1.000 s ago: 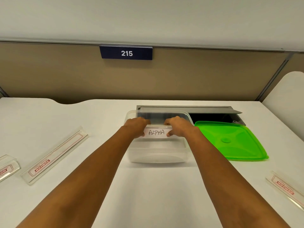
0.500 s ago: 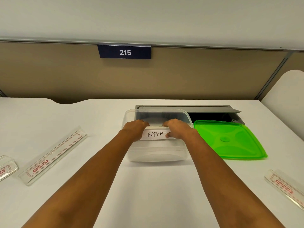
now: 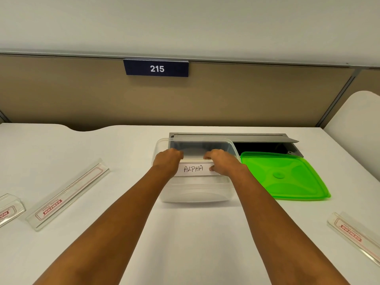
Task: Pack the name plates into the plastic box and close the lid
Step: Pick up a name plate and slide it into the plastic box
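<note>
A clear plastic box stands open in the middle of the white table. My left hand and my right hand each grip one end of a name plate marked ALPHA, held level at the box's near rim. The green lid lies flat on the table right of the box. A long clear name plate lies at the left, a short one at the far left edge, and another at the right edge.
A grey cable hatch with a dark opening sits behind the box and lid. A beige partition with a blue sign reading 215 backs the table. A white rounded panel rises at the right.
Both hands have lowered the ALPHA plate slightly toward the box's near rim. The view has shifted a little.
</note>
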